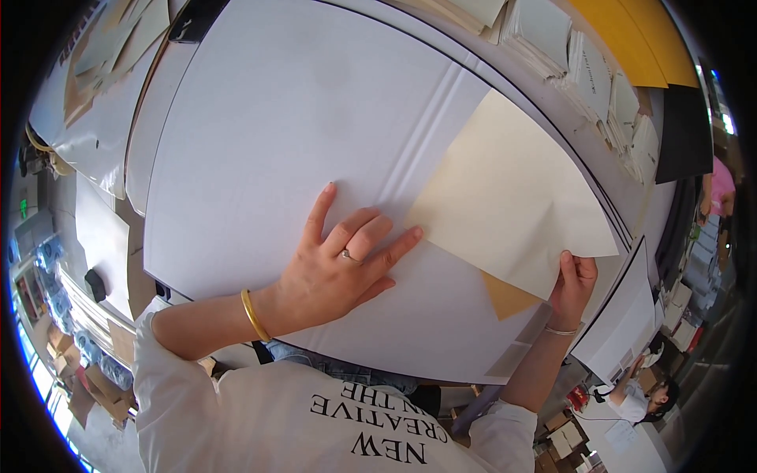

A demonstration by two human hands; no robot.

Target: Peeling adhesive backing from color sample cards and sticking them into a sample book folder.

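Note:
A large white cover sheet point(260, 142) with parallel crease lines lies before me. Over its right part rests a cream sheet of paper point(505, 181), slightly buckled toward its near right corner. My right hand point(573, 284) pinches that corner, thumb on top and fingertips hidden beneath. Flat on the white sheet, my left hand point(343, 256) has its fingers spread, the middle ones a little bent. Its index fingertip meets the left edge of the cream paper. A tan piece point(509, 296) shows from under the cream paper's near edge.
Stacks of white booklets point(587, 79) stand along the far right side, beside yellow sheets point(623, 35) and a black sheet point(684, 134). More papers point(106, 59) lie at the far left. A co-worker point(646, 398) sits at a table on the lower right.

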